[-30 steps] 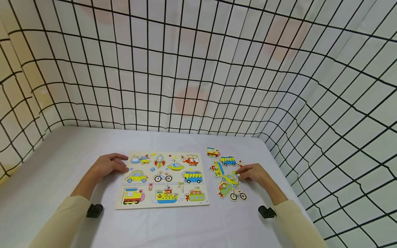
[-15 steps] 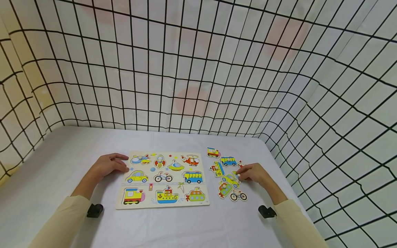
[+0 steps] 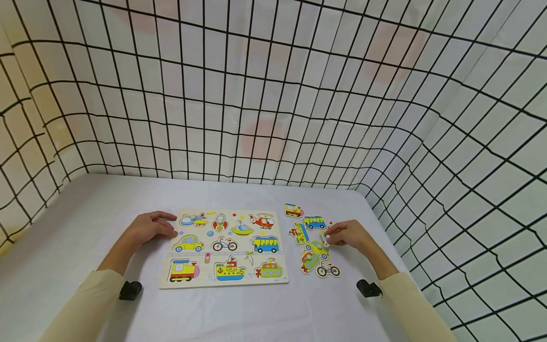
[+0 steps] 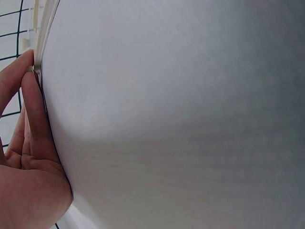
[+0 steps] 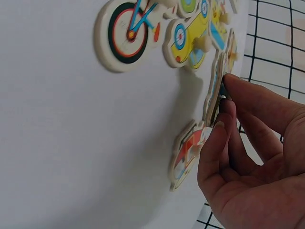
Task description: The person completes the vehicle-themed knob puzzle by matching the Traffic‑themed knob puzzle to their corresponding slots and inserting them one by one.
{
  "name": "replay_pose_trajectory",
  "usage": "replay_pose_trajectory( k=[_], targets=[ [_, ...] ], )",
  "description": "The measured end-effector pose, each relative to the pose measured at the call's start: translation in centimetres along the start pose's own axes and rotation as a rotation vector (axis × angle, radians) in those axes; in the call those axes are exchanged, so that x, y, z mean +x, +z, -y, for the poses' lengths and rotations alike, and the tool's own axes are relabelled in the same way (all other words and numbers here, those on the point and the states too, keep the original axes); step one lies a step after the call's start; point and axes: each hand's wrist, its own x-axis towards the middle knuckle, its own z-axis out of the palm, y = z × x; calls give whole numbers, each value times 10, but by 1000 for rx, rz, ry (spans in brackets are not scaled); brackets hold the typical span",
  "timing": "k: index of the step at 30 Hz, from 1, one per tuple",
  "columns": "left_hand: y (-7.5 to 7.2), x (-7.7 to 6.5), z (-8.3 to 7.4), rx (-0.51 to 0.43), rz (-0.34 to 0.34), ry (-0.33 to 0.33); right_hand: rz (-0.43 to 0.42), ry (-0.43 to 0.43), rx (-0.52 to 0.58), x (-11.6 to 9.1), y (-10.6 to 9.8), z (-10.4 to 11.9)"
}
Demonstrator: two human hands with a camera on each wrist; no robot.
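My right hand (image 3: 348,233) pinches a flat wooden puzzle piece (image 5: 215,88) between thumb and fingers. It stands on edge, tilted off the white table, and its picture is mostly turned away. Close by lie a yellow car piece (image 3: 317,248), a bus piece (image 3: 314,222) and a bicycle piece (image 3: 328,269). A red piece (image 5: 187,155) lies beneath the fingers in the right wrist view. My left hand (image 3: 147,229) rests on the table, fingertips touching the left edge of the puzzle board (image 3: 205,283), which shows printed vehicle shapes.
A train piece (image 3: 293,210), a ship piece (image 3: 301,233) and a submarine piece (image 3: 309,261) lie right of the board. Black wire mesh (image 3: 245,111) with white cloth behind it encloses the back and sides of the table (image 3: 239,313).
My right hand has risen slightly, lifting and tilting the pinched puzzle piece beside the car piece. The left hand and the board stay in place.
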Motion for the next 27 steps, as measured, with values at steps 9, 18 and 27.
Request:
replay_pose_trajectory(
  k=[9,18,27],
  targets=[
    [0,-2,0,9,-3,7,22,-38,-23,0,9,29],
    [0,0,0,13,-6,13,51,-125,-1,7,32,57],
    [0,0,-1,7,-9,12,50,-145,26,11,61,89]
  ],
)
